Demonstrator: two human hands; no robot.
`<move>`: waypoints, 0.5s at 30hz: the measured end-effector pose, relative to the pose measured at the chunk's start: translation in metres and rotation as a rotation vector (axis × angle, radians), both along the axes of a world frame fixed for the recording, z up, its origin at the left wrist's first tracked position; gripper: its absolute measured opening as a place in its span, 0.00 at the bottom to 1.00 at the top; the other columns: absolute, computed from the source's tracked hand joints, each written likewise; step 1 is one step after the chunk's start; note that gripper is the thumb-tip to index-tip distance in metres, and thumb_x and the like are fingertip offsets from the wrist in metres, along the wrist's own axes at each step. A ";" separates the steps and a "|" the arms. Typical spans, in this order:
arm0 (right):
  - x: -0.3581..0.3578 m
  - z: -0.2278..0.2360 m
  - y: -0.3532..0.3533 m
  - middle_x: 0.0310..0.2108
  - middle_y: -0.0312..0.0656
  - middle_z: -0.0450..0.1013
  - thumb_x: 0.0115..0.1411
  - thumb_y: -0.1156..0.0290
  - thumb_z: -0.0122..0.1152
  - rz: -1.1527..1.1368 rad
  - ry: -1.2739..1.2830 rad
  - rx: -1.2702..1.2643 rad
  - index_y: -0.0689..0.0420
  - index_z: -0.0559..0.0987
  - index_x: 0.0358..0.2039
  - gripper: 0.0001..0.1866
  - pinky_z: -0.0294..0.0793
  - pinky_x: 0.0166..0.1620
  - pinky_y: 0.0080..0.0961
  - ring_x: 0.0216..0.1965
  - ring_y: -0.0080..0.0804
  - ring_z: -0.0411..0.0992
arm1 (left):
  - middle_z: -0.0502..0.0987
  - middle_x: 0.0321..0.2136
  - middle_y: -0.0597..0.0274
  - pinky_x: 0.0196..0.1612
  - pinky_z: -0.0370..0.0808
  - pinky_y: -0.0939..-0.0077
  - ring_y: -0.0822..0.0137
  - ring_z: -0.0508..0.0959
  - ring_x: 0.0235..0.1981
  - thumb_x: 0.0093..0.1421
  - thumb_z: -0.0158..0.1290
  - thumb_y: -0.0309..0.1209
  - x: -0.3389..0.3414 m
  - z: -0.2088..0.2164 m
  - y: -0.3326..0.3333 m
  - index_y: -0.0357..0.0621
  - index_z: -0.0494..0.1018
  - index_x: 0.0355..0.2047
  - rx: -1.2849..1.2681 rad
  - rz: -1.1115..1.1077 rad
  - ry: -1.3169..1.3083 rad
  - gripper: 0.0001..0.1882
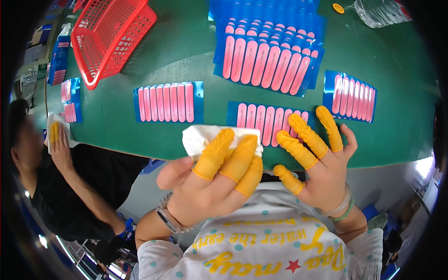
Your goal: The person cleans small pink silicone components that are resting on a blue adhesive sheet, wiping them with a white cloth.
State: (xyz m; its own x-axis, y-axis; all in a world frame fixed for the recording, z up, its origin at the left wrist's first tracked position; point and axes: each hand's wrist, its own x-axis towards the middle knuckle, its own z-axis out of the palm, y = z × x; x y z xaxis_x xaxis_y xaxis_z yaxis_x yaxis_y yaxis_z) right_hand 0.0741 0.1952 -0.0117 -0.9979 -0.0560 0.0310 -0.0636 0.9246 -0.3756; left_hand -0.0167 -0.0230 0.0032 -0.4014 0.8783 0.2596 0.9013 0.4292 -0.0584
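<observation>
My left hand (210, 182), with yellow finger cots on several fingers, presses a folded white cloth (193, 140) at the table's near edge. The cloth covers the lower left part of a blue sheet (232, 112) bearing a row of pink round-ended strips (252, 116). On that sheet's right end, my right hand (322, 163) spreads its cotted fingers; the thumb is bent near the edge. No object shows in its grasp. Another blue sheet with pink strips (170, 102) lies to the left, and a third such sheet (350, 97) is right of my right hand.
A fanned stack of blue sheets with pink strips (266, 60) lies farther back on the green table (186, 56). A red plastic basket (109, 42) is at the back left. A yellow ring (338, 8) and clear plastic (380, 11) lie back right. At left, a co-worker's hand (60, 149) holds a white cloth.
</observation>
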 end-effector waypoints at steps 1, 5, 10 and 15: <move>-0.001 0.001 0.000 0.59 0.35 0.72 0.53 0.52 0.67 -0.004 0.008 0.013 0.44 0.82 0.50 0.24 0.42 0.66 0.48 0.66 0.45 0.60 | 0.81 0.46 0.68 0.50 0.60 0.66 0.67 0.81 0.48 0.52 0.55 0.32 -0.002 -0.002 0.004 0.59 0.79 0.35 0.000 0.002 0.004 0.10; -0.004 0.001 -0.002 0.58 0.28 0.73 0.51 0.53 0.69 -0.049 0.035 -0.024 0.40 0.83 0.50 0.24 0.44 0.64 0.49 0.64 0.41 0.63 | 0.81 0.40 0.75 0.50 0.56 0.65 0.68 0.78 0.51 0.52 0.55 0.33 -0.020 -0.011 0.025 0.60 0.79 0.35 0.154 0.116 -0.069 0.10; -0.001 -0.003 -0.003 0.56 0.28 0.74 0.52 0.52 0.68 -0.055 0.007 -0.048 0.40 0.83 0.49 0.23 0.44 0.63 0.50 0.64 0.43 0.63 | 0.82 0.42 0.71 0.49 0.61 0.68 0.61 0.79 0.49 0.47 0.58 0.32 -0.022 0.001 0.007 0.57 0.80 0.35 0.152 0.145 -0.077 0.12; -0.001 0.003 -0.006 0.57 0.28 0.74 0.53 0.50 0.68 -0.043 -0.002 -0.043 0.39 0.83 0.49 0.22 0.43 0.63 0.51 0.64 0.44 0.62 | 0.83 0.43 0.69 0.48 0.67 0.74 0.59 0.77 0.49 0.44 0.61 0.29 0.013 0.008 -0.014 0.53 0.82 0.32 0.119 0.210 -0.217 0.13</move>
